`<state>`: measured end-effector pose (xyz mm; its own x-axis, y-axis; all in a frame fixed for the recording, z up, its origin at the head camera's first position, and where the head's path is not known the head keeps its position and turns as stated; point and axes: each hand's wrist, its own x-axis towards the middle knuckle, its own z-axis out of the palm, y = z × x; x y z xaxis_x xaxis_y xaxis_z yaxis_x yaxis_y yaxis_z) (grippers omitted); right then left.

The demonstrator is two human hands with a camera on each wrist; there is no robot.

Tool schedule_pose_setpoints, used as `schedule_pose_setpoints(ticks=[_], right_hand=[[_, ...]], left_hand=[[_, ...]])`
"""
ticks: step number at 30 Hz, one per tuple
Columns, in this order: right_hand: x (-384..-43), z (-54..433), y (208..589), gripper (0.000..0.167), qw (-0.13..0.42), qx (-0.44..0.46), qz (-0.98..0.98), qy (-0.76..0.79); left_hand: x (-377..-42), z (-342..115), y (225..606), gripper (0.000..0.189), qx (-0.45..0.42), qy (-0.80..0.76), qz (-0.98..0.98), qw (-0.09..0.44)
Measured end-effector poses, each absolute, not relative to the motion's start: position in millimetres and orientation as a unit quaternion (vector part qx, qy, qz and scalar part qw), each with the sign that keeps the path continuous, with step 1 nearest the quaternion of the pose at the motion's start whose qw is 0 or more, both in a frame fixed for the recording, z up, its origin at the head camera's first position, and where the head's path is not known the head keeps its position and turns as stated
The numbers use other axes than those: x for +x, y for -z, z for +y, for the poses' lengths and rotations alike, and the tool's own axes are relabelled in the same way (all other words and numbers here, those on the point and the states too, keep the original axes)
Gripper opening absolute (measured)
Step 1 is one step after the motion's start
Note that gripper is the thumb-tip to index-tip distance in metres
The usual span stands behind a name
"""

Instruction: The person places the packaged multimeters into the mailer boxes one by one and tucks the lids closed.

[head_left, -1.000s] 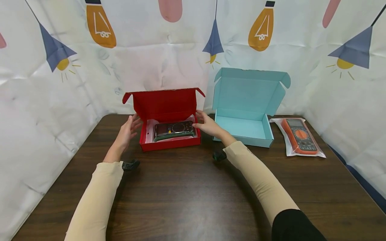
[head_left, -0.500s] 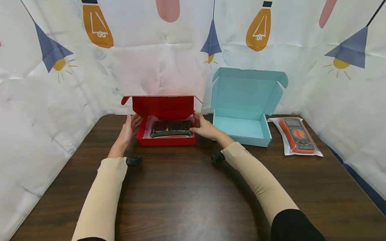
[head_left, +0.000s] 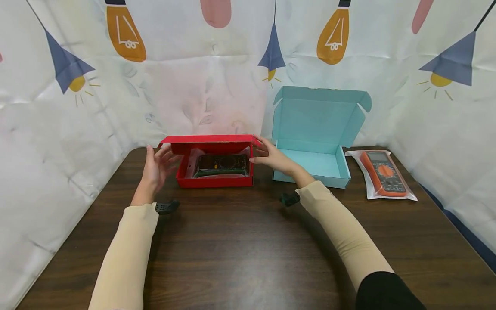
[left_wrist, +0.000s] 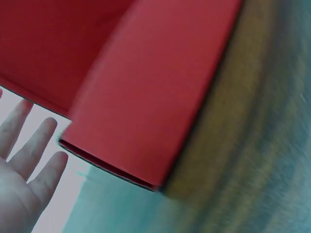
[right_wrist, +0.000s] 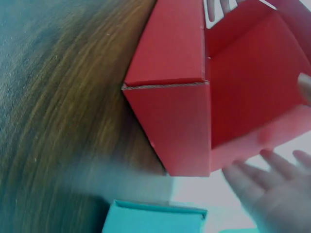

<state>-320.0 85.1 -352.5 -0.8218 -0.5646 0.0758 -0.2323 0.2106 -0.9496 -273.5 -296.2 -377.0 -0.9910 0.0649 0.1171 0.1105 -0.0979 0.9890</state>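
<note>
A red cardboard box (head_left: 215,182) stands on the table with its lid (head_left: 211,139) tilted forward, partly over the opening. Inside lies a black multimeter (head_left: 221,164) in a clear plastic bag. My left hand (head_left: 153,170) is beside the box's left side, fingers spread; in the left wrist view its fingertips (left_wrist: 46,126) are near the lid's edge, contact unclear. On the other side, my right hand (head_left: 274,157) has its fingers extended along the lid's right side flap (right_wrist: 272,136), fingertips touching it. Neither hand touches the multimeter.
An open light-blue box (head_left: 311,161) stands just right of the red one, its lid upright. Farther right lies an orange multimeter (head_left: 385,172) in a clear bag. Behind the dark wooden table (head_left: 232,241) hangs a white patterned cloth (head_left: 174,86).
The red lid has tipped forward and down from nearly upright. The left hand shifted slightly left and the right hand slightly right and up. The blue box and orange multimeter stay put.
</note>
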Motion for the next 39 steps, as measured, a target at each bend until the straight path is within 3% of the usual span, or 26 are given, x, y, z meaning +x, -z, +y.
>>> schedule_pose_setpoints(ticks=[8, 17, 26, 39], right_hand=[[-315.2, 94.2, 346.6, 0.082, 0.178, -0.294, 0.743, 0.574], [-305.9, 89.2, 350.6, 0.07, 0.164, -0.3, 0.783, 0.519], [-302.1, 89.7, 362.4, 0.075, 0.146, -0.313, 0.797, 0.495], [-298.9, 91.2, 370.5, 0.08, 0.114, -0.346, 0.849, 0.383]], left_hand=[[-273.1, -299.1, 361.0, 0.078, -0.104, 0.731, -0.675, 0.002], [-266.6, -304.9, 360.4, 0.07, -0.107, 0.66, -0.744, -0.006], [-263.1, -309.9, 360.2, 0.07, -0.113, 0.594, -0.796, -0.028], [-258.6, -307.5, 364.9, 0.058, -0.125, 0.51, -0.851, -0.009]])
